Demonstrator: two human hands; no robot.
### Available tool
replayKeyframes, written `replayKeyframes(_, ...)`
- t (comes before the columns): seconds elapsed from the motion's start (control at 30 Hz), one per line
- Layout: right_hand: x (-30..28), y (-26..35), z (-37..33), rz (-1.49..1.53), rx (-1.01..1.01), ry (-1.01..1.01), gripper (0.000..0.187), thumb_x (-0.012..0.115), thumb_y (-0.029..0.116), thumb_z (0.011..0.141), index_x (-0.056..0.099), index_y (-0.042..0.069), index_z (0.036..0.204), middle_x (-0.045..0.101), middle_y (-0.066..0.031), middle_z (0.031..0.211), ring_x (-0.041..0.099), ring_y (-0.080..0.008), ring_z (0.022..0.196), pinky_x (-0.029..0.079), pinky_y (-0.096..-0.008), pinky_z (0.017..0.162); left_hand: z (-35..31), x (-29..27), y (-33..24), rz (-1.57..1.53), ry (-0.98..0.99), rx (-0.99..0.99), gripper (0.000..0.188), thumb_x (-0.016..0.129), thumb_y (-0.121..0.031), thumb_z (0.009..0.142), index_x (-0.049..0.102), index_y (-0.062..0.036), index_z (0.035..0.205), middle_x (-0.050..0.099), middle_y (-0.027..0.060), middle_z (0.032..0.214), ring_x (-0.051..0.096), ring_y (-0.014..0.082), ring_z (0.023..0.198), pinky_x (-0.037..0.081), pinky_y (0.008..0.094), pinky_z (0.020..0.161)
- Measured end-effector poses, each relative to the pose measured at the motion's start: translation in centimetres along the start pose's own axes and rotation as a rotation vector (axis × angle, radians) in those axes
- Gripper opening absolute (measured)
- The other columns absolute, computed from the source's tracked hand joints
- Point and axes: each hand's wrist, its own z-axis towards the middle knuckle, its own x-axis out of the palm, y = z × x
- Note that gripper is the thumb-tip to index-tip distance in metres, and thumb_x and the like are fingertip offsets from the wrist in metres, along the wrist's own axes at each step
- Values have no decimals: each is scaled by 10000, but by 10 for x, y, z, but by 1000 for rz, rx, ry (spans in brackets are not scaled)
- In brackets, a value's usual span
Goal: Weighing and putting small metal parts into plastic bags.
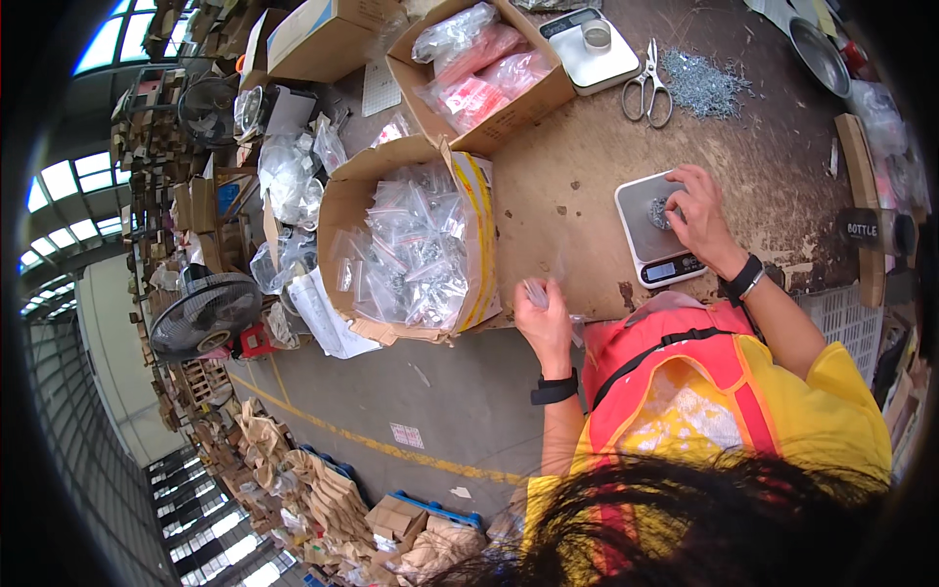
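My left hand (544, 315) is closed around a small clear plastic bag (535, 293) at the near edge of the table. My right hand (700, 217) bends over a white digital kitchen scale (632, 210), thumb and fingers pinched at the rim of a small round dish (658, 214). Small grey metal pieces lie in that dish, too fine to name. Left of my left hand stands an open cardboard box (473, 240) full of clear zip bags (411, 245) with small metal parts in them.
A loose pile of small metal pieces (702, 84) lies at the far right, beside scissors (648, 86). A second scale (594, 64) carries a round cup (596, 36). Another cardboard box (541, 110) holds pink and clear bags. A fan (205, 315) stands left.
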Motion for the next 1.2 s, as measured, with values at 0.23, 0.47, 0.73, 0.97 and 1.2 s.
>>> replayKeyframes(0.23, -10, 1, 1, 86, 36, 97, 575, 834, 116, 703, 566, 57, 1209, 546, -149, 1342, 457, -375, 1332, 353, -491, 1102, 4, -1, 9, 10, 4, -23, 174, 711, -120, 900, 575, -24, 851, 595, 88, 700, 554, 194, 618, 480, 348, 618)
replayKeyframes(0.47, 23, -31, -19, 87, -61, 124, 671, 838, 130, 716, 521, 29, 1298, 554, -170, 1294, 493, -381, 1287, 385, -469, 1083, 7, 29, 4, 27, 7, 166, 187, 706, -112, 916, 553, -26, 854, 582, 55, 706, 564, 149, 629, 479, 320, 609)
replayKeyframes(0.73, -13, 63, -3, 675, 154, 463, 583, 822, 227, 822, 576, 28, 1311, 671, -98, 1093, 624, -172, 873, 545, -303, 758, -2, 48, -26, 141, 53, 442, 155, 644, 4, 887, 546, 25, 1005, 555, 207, 958, 579, 428, 898, 488, 463, 779)
replayKeyframes(0.97, -10, 65, 13, 624, 199, 552, 519, 787, 292, 857, 581, 5, 1237, 654, -154, 1038, 633, -233, 849, 526, -356, 721, -11, 50, -33, 9, 149, 500, 205, 619, 42, 864, 551, 21, 1056, 551, 215, 1023, 568, 437, 944, 484, 479, 819)
replayKeyframes(1.2, -11, 70, 37, 225, -165, 523, 461, 734, 393, 856, 608, -28, 996, 650, -242, 940, 638, -435, 877, 510, -470, 767, -14, 43, -34, -40, 260, 472, 200, 611, 28, 859, 583, 32, 1058, 585, 222, 1116, 594, 418, 1022, 499, 446, 885)
